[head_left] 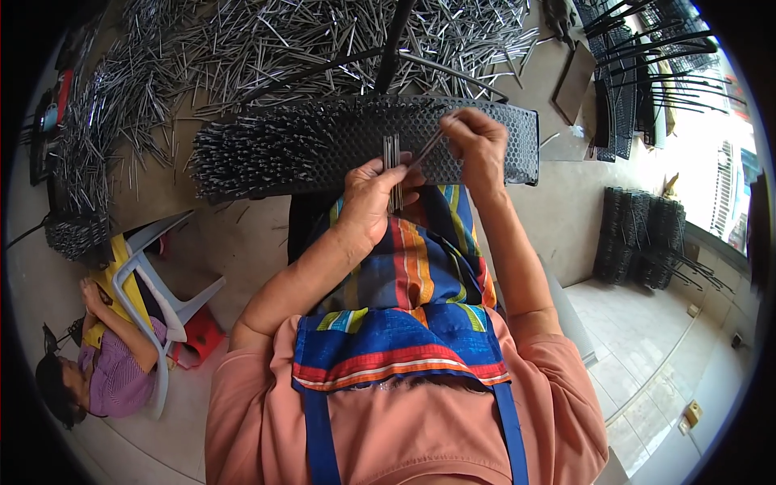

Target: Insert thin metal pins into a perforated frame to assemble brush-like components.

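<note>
My left hand is closed round a small bundle of thin metal rods, which stick out above and below the fingers. My right hand pinches a thin metal rod or two, slanting down toward my left fingers. Both hands are over the near side of a long black perforated panel with a honeycomb of holes. Many dark-tipped rods stand upright, packed in its left part. Bare holes show in the middle and right parts.
A large heap of loose metal rods lies beyond the panel, under a black metal stand. Black mesh racks and stacked black bundles are at right. Another person sits at left on a grey plastic chair.
</note>
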Tool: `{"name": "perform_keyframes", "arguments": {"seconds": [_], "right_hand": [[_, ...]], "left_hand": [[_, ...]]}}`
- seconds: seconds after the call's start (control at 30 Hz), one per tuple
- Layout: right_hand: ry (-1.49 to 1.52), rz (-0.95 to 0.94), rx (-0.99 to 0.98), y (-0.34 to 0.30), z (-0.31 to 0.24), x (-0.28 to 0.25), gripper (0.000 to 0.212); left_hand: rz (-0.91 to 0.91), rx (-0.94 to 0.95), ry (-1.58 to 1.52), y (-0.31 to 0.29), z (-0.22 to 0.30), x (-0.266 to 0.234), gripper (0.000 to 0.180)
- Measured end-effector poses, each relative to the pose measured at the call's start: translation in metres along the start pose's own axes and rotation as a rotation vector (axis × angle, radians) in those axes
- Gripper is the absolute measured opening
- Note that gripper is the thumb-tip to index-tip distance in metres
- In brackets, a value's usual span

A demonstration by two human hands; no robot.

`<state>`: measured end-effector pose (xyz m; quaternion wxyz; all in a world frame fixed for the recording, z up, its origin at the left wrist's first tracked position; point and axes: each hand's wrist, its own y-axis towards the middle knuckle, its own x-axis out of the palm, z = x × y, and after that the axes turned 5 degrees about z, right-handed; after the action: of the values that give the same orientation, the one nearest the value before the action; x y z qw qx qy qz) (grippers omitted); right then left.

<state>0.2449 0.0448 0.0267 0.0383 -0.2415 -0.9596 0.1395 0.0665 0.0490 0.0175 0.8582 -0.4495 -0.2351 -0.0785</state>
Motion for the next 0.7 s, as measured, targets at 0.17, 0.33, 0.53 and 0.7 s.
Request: {"name": "perform_keyframes", "arguments": {"seconds": [0.17, 0.33, 0.53, 0.7], "right_hand": [[-0.190, 0.258, -0.635, 0.018, -0.005, -0.004, 0.005], [-0.325, 0.219, -0.700, 0.017, -0.006, -0.002, 0.008], [-0.378, 0.197, -0.787, 0.014, -0.010, -0.001, 0.011], [-0.353, 0.190, -0.711, 0.013, -0.011, -0.002, 0.010]], "left_hand": [[-0.013, 0.008, 0.056, -0.004, 0.001, 0.002, 0.016], [-0.046, 0.002, 0.021, -0.003, -0.003, 0.003, 0.014], [-0.040, 0.010, -0.006, 0.001, -0.006, -0.002, 0.015], [-0.094, 0.036, 0.005, -0.002, -0.008, -0.002, 0.015]]}}
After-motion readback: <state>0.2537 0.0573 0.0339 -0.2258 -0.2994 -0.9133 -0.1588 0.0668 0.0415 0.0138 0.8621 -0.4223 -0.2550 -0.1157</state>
